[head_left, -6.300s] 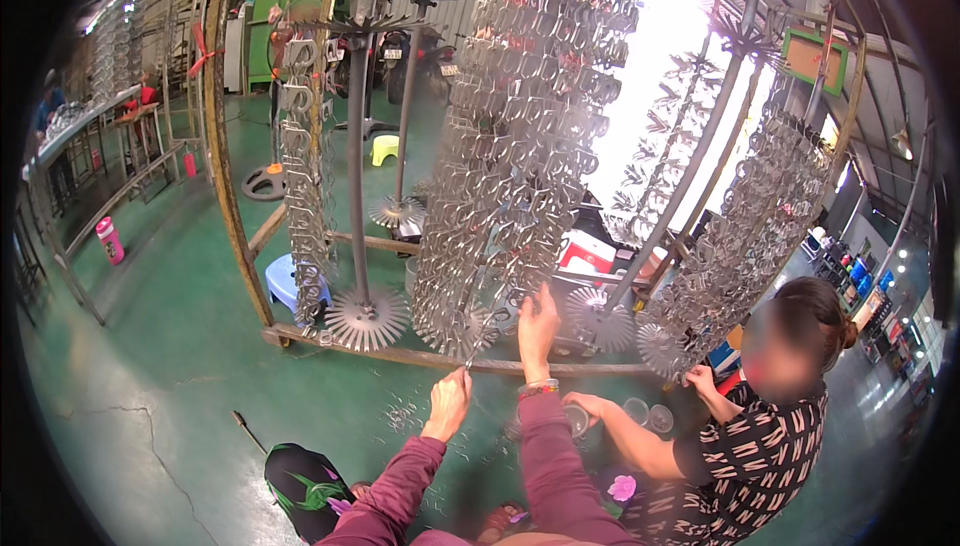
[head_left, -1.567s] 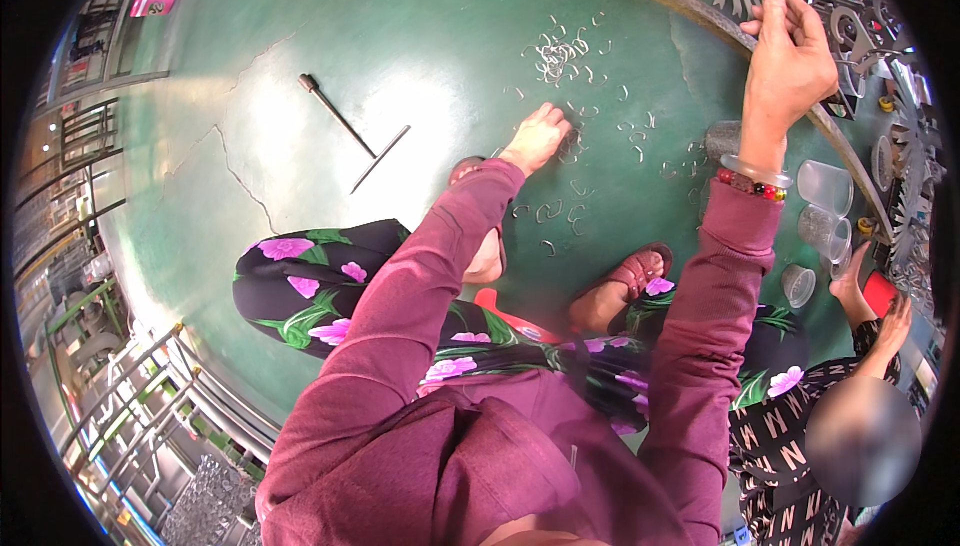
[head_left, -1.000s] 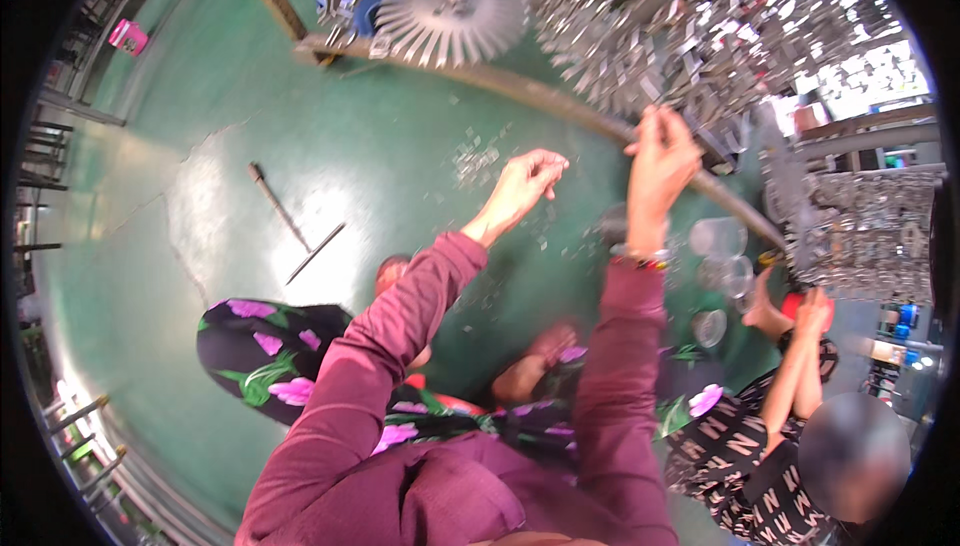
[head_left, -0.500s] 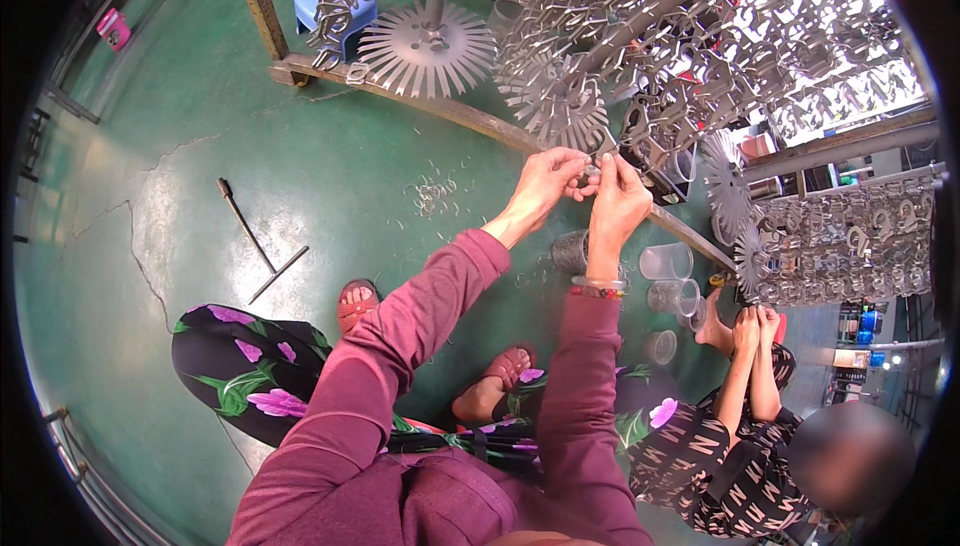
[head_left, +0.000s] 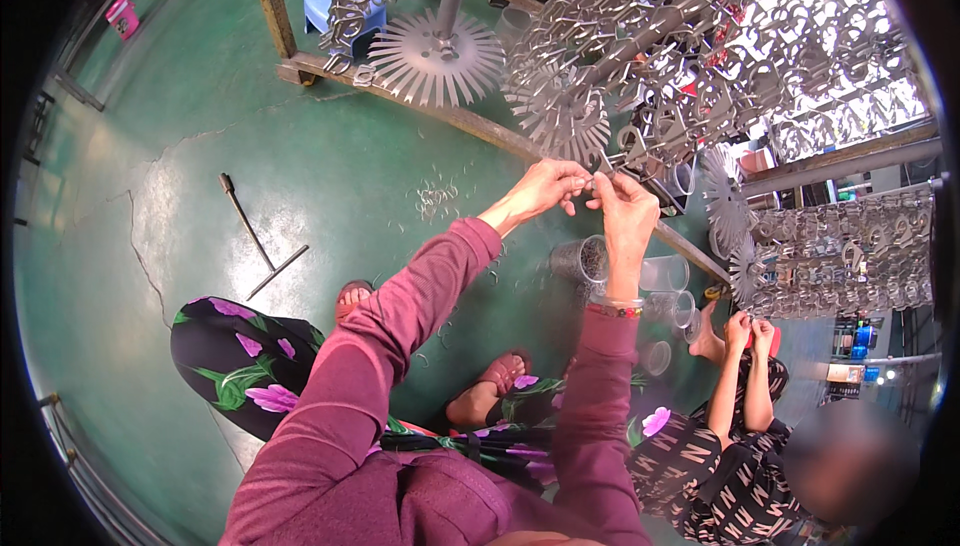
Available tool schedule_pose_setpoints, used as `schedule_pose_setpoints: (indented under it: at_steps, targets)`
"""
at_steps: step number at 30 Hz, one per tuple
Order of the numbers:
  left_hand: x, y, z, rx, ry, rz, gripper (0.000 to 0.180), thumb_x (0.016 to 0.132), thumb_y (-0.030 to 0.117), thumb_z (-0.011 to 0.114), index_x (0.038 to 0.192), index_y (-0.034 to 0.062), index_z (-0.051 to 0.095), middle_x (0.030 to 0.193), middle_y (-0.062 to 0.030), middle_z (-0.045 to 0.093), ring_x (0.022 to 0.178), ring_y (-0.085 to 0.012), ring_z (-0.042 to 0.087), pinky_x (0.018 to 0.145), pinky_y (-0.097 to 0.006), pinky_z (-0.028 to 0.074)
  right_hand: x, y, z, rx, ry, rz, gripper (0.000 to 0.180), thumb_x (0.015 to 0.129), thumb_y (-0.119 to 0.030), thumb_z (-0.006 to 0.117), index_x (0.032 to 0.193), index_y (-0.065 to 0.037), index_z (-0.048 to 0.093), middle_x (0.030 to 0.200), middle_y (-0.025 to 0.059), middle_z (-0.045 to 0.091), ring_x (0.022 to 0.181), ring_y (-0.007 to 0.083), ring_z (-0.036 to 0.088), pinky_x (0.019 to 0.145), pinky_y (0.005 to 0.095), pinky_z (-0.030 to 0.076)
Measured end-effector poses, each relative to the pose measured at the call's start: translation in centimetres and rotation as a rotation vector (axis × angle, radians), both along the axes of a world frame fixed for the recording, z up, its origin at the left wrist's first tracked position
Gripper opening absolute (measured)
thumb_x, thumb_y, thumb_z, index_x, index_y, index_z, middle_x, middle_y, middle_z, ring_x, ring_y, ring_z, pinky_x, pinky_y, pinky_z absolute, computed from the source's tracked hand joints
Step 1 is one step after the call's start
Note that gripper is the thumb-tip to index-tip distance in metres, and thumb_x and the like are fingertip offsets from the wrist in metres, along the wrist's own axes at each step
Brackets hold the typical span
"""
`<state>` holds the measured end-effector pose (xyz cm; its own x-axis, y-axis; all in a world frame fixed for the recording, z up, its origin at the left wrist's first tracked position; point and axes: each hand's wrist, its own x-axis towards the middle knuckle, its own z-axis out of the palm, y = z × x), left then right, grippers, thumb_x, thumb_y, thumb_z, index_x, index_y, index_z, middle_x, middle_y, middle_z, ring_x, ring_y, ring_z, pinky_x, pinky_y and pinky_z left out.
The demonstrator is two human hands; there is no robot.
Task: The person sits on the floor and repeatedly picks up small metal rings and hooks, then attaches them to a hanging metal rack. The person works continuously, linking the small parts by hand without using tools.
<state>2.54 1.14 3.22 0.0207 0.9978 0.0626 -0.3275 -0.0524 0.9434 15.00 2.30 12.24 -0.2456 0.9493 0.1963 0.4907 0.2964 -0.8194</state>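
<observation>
My left hand (head_left: pixel 548 187) and my right hand (head_left: pixel 630 216) meet in front of the lower edge of a rack hung with grey metal parts (head_left: pixel 650 66). Thumb and forefinger of each hand are pinched together, the fingertips almost touching. Whatever lies between them is too small to name. Just beyond my fingers is a slotted metal disc (head_left: pixel 575 126) with narrow blades, and a looped metal part (head_left: pixel 632 144) hangs above my right hand. Below the hands stands a clear tub (head_left: pixel 580 260) filled with small metal pieces.
Several clear plastic cups (head_left: pixel 664 274) stand right of my forearm. A co-worker (head_left: pixel 745 376) sits at the right, hands raised near another rack. Loose wire bits (head_left: pixel 436 199) and a T-shaped metal tool (head_left: pixel 258 236) lie on the green floor. A wooden rail (head_left: pixel 440 116) runs along the rack.
My right hand has moved slightly right and down, and its fingers have shifted around the pinch. The view has moved a little. The co-worker's hands have come slightly apart.
</observation>
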Motion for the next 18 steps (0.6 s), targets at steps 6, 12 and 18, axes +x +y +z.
schedule_pose_setpoints:
  at_steps: [6,12,18]
  targets:
    - [-1.0,-0.6,-1.5,-0.079,-0.195,-0.059,0.026,0.093,0.019,0.054,0.111,0.0018,0.061,0.087,-0.0003,0.058,0.075,-0.0089,0.056,0.069,-0.025,0.051,-1.0,0.7,1.2,-0.028,-0.218,-0.015,0.017,0.080,-0.010,0.065,0.080,0.006,0.068,0.068,0.0132,0.068,0.062,0.0165,0.067,0.059,0.0278,0.050]
    - [-4.6,-1.0,-4.7,-0.210,-0.489,0.158,0.044,0.085,0.011,0.063,0.125,-0.0025,0.048,0.115,-0.0078,0.060,0.103,-0.0133,0.058,0.087,-0.027,0.049,-3.0,1.9,1.5,0.043,-0.268,-0.066,0.017,0.076,-0.008,0.068,0.071,0.007,0.065,0.062,0.0152,0.065,0.060,0.0200,0.067,0.057,0.0298,0.049]
    - [-6.0,2.0,-2.9,-0.179,-0.496,-0.005,0.039,0.083,0.007,0.064,0.118,-0.0055,0.051,0.110,-0.0117,0.062,0.096,-0.0156,0.062,0.087,-0.025,0.050,-3.4,4.7,0.9,0.008,-0.293,-0.122,0.018,0.072,-0.005,0.070,0.068,0.009,0.061,0.062,0.0187,0.064,0.061,0.0249,0.068,0.058,0.0340,0.050]
